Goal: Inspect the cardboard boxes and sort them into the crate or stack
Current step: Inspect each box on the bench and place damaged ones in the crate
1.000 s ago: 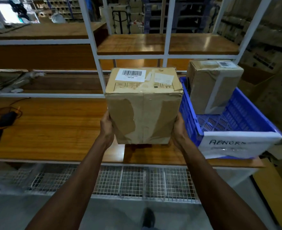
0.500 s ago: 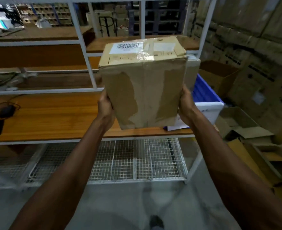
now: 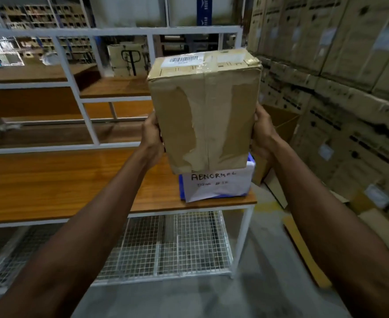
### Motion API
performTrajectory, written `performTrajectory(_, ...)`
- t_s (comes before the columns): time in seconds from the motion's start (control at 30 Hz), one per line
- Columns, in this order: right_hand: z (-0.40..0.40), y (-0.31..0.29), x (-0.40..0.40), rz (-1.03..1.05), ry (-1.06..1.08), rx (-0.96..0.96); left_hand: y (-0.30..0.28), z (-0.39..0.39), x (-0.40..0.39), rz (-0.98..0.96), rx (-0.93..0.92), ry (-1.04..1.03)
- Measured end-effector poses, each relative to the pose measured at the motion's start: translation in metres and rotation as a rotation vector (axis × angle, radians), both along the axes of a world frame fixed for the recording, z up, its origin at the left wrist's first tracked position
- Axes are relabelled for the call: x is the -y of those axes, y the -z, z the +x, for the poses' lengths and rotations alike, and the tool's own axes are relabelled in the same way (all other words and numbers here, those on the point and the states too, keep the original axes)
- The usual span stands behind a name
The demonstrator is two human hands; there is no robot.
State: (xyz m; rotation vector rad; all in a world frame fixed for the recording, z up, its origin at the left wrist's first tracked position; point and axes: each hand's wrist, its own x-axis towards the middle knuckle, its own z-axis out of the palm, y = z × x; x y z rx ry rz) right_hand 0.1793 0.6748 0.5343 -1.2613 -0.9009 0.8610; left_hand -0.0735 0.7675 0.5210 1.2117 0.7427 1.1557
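**One box in hand, its sorting not yet decided**

The left hand (image 3: 151, 136) is pressed against the left side of the cardboard box (image 3: 206, 111), with the thumb on the front edge and the fingers hidden behind. The right hand (image 3: 262, 131) clasps the right side in the same way, its fingers wrapped round the back. Between them the box is held upright in the air, clear of every surface. Its front shows torn tape patches and creasing, and a barcode label (image 3: 184, 60) sits on top.

Directly below the box, at the right end of the wooden shelf (image 3: 74, 180) near its front edge, stands the blue crate (image 3: 251, 159). It is mostly hidden, and its paper sign (image 3: 214, 183) reads "ABNORMAL". Whatever the crate contains cannot be seen. Stacked cartons (image 3: 340, 88) line the wall to the right.

The inspection seems under way. This box is neither in the crate nor on a stack, so its placement is still to come, and how many boxes remain cannot be told.
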Motion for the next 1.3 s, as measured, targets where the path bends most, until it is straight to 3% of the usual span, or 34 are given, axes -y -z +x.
performTrajectory(0.63, 0.128, 0.028, -0.125, -0.132, -0.058, -0.005, 0.024, 0.123, -0.116, -0.142, -0.040, -0.094)
performTrajectory(0.97, 0.156, 0.101, -0.227, -0.344, -0.008, -0.121, 0.082, 0.147, -0.206, -0.292, -0.003, -0.122)
performTrajectory(1.3, 0.179, 0.150, -0.277, -0.390, -0.073, -0.235, 0.131, 0.158, -0.265, -0.375, -0.096, -0.153)
